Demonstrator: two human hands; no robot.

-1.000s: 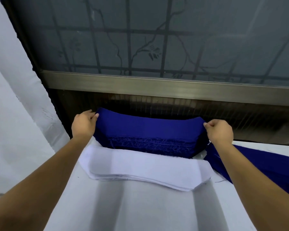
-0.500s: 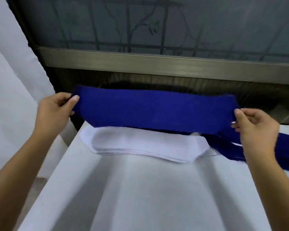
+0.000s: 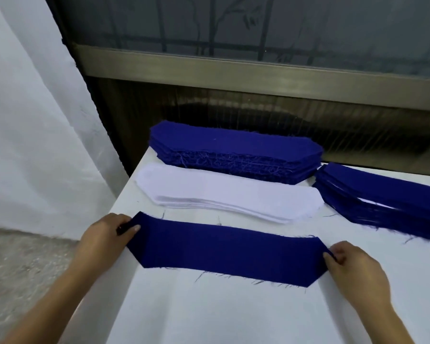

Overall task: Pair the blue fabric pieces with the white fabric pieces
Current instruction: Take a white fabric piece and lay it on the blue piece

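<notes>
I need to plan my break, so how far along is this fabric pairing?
Done, apparently: the pile on the right, blue layers with white showing between them. In hand: one blue piece, laid on the table, pinched at its ends by the left hand and right hand, no white on it yet. Left: the thick blue stack and the white stack, so plenty remains.

White table (image 3: 233,319) below a frosted window (image 3: 308,21), white wall (image 3: 23,120) at left, grey floor (image 3: 23,264)
</notes>
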